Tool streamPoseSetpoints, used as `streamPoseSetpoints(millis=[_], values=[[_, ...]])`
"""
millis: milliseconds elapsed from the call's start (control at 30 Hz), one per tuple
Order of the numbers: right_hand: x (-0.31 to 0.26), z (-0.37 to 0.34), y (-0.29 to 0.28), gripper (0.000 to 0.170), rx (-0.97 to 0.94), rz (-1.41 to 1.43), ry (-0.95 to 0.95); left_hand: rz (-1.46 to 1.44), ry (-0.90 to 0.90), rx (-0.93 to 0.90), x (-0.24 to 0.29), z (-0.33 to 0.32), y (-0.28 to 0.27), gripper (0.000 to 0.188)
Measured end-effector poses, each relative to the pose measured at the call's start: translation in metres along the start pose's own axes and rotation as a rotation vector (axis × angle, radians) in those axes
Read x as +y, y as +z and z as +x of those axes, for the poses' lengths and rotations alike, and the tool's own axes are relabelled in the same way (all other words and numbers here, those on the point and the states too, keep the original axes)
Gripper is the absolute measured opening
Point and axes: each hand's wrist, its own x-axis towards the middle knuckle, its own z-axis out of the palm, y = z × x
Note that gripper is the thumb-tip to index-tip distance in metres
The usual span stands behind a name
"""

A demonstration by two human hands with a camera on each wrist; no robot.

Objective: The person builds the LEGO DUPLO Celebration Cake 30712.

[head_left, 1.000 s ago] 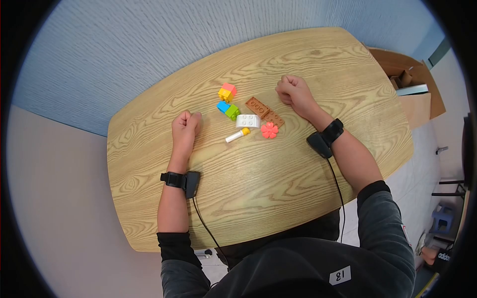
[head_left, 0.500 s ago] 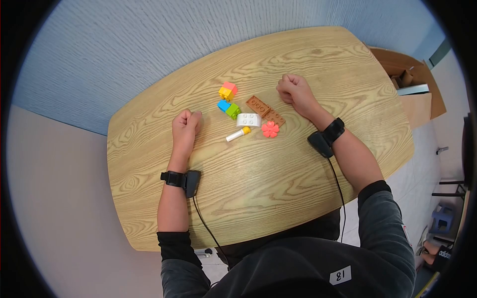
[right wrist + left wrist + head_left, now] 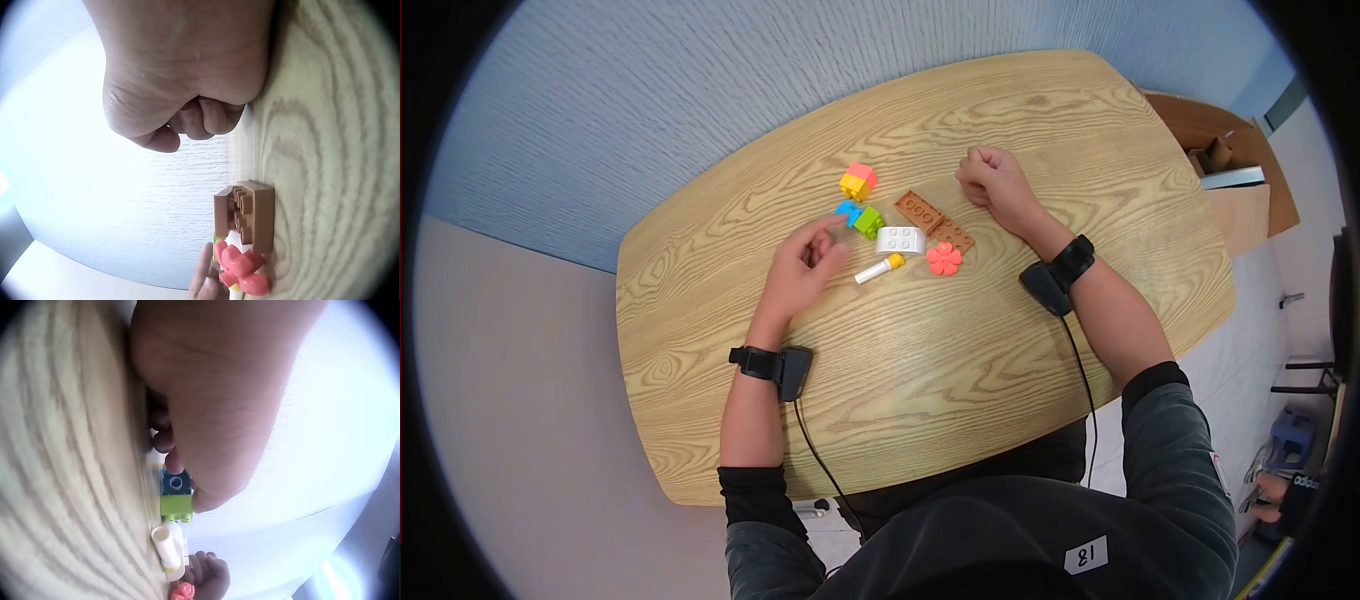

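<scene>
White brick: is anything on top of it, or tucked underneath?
Nothing sits on the white brick; its top studs are bare in the head view. Its underside faces the table, so whatever lies beneath is hidden.

Indoors; room type unclear; wood-grain table (image 3: pixel 940 350); textured wall (image 3: pixel 650 120); cardboard box (image 3: pixel 1238 215)

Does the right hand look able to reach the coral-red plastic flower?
Probably yes: the right hand looks empty, though curled. A brown studded plastic brick lies behind the flower, whose side towards the person looks free.

Fingers (image 3: pixel 174 462), blue block (image 3: pixel 177 482), green block (image 3: pixel 177 505), white tube (image 3: pixel 165 547)
</scene>
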Motion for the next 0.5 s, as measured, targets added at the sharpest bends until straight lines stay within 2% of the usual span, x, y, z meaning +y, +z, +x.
streamPoseSetpoints(millis=[33, 100, 267, 400, 467, 500], values=[[0.000, 0.000, 0.000, 0.038, 0.000, -0.004, 0.007, 0.000, 0.000, 0.000, -0.003, 0.001, 0.000, 0.034], [0.001, 0.000, 0.000, 0.038, 0.000, 0.000, -0.001, -0.131, 0.005, 0.179, -0.007, 0.003, 0.000, 0.014], [0.005, 0.001, -0.002, 0.035, 0.001, -0.022, -0.035, -0.132, -0.042, 0.143, -0.006, 0.002, -0.002, 0.013], [0.009, 0.000, 0.001, 0.016, -0.065, -0.290, -0.099, -0.132, -0.036, 0.144, -0.006, 0.003, -0.001, 0.013], [0.010, -0.003, 0.007, 0.015, -0.106, -0.395, -0.149, -0.119, -0.046, 0.147, -0.006, 0.003, -0.001, 0.013], [0.006, -0.006, 0.011, 0.023, -0.128, -0.540, -0.210, -0.107, -0.056, 0.150, -0.005, 0.003, -0.001, 0.013]])
